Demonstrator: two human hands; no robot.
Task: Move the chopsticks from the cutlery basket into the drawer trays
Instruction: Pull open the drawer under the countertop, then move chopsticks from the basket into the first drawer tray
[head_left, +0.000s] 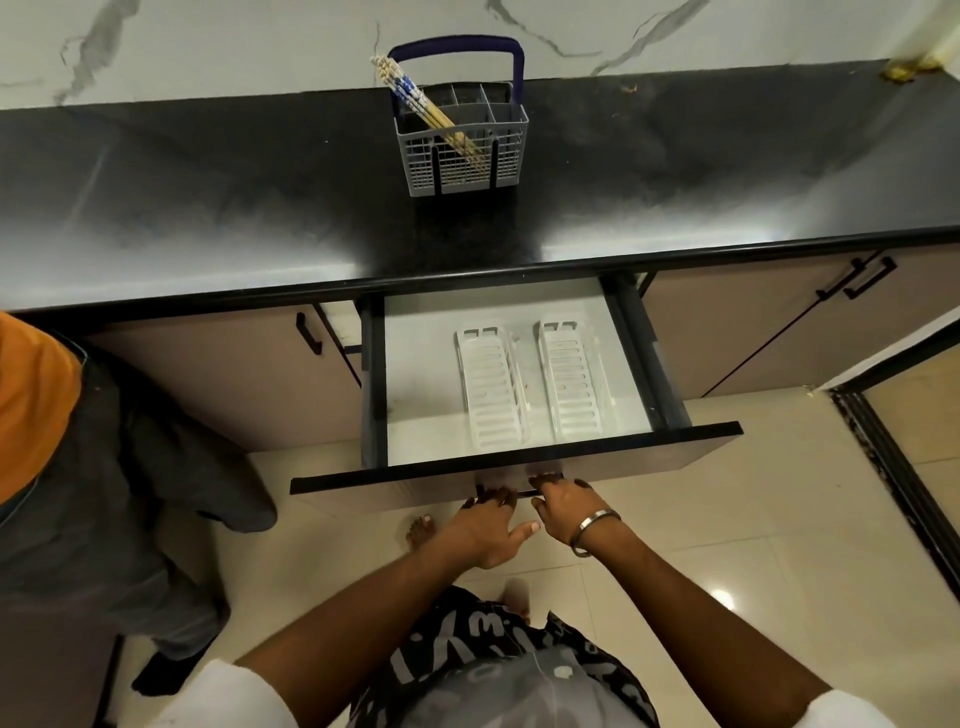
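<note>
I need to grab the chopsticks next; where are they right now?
In the head view, the chopsticks stand tilted in the front-left compartment of the basket on the counter, behind the open drawer.

The drawer (498, 384) stands open below the black countertop (208, 197); its two white trays (491, 387) lie uncovered, reachable from above. The cutlery basket (462, 140) stands alone on the counter, its blue handle (457, 47) arching over the compartments. A second person (78, 467) stands at left.
</note>
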